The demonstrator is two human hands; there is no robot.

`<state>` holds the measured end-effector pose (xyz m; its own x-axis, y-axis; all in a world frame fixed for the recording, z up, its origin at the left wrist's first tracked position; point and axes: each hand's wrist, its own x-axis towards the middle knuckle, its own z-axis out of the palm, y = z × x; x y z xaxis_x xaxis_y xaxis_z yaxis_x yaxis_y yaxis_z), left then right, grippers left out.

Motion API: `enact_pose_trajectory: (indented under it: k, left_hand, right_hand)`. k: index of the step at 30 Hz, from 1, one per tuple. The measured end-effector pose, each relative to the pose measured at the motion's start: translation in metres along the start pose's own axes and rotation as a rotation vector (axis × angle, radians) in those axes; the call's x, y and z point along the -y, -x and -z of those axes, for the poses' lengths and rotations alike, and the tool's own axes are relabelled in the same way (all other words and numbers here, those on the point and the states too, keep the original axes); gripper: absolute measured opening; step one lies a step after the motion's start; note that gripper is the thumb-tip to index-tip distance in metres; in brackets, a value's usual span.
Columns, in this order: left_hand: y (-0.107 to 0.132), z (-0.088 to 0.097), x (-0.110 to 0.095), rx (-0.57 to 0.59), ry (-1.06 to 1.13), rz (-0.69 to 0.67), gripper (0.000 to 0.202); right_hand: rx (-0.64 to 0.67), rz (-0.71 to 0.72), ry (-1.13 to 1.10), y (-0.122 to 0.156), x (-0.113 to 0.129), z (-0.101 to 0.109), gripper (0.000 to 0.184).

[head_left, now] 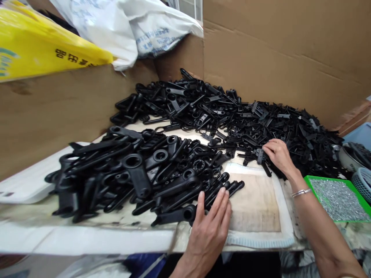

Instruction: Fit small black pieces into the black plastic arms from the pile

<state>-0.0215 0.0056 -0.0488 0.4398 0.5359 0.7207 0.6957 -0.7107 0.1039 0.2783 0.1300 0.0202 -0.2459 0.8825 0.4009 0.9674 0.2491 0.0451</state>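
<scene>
Left hand [211, 224] reads as open from my remote seat: fingers straight and nearly together, thumb apart, fingertips at the near right edge of the heap of long black parts [136, 166]; I see nothing gripped in it. Right hand [278, 154], fingers curled in, reaches to the near edge of the small black pieces [290, 127], fingertips at a greyish piece [260, 155]; I cannot tell whether it is pinched. Both heaps lie on the counter [124, 227], long parts left, small pieces far right. Between the hands I note a pale cloth pad [255, 200]. Right of the right forearm, a green tray [324, 178] of small silvery bits; just beyond, a blue basket [362, 185]. Cardboard [275, 50] walls the far side.
</scene>
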Motion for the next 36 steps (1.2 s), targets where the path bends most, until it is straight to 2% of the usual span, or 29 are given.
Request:
enact_pose_trajectory:
  k: [4, 9, 13, 17, 23, 28, 30, 33, 36]
  left_hand:
    - [0.002, -0.002, 0.0, -0.022, -0.005, -0.008, 0.036]
    - [0.004, -0.001, 0.0, 0.027, -0.016, -0.011, 0.033]
    - [0.005, 0.0, 0.0, 0.024, -0.016, -0.005, 0.032]
    - [0.003, 0.001, 0.0, 0.007, -0.011, -0.004, 0.031]
    - [0.003, 0.0, 0.0, 0.004, -0.006, 0.008, 0.03]
    - [0.004, 0.002, -0.001, 0.01, -0.003, -0.004, 0.03]
    - [0.003, 0.003, -0.001, 0.019, -0.007, -0.009, 0.03]
    - [0.003, 0.003, -0.001, 0.01, -0.011, -0.014, 0.028]
    - [0.004, 0.003, -0.001, 0.013, -0.011, -0.026, 0.026]
  right_hand:
    - [-0.039, -0.088, 0.054, -0.038, -0.01, -0.002, 0.032]
    - [0.058, -0.111, 0.109, -0.076, -0.006, -0.026, 0.027]
    - [0.126, -0.134, 0.112, -0.09, -0.002, -0.039, 0.029]
    - [0.133, -0.179, 0.054, -0.093, -0.012, -0.035, 0.023]
    - [0.038, -0.269, -0.181, -0.074, -0.04, 0.001, 0.019]
    - [-0.027, -0.37, -0.438, -0.042, -0.05, 0.034, 0.033]
    - [0.005, -0.391, -0.535, -0.025, -0.045, 0.042, 0.039]
    - [0.111, -0.372, -0.641, 0.004, -0.029, 0.045, 0.037]
    - [0.273, -0.272, -0.564, 0.028, -0.007, 0.038, 0.03]
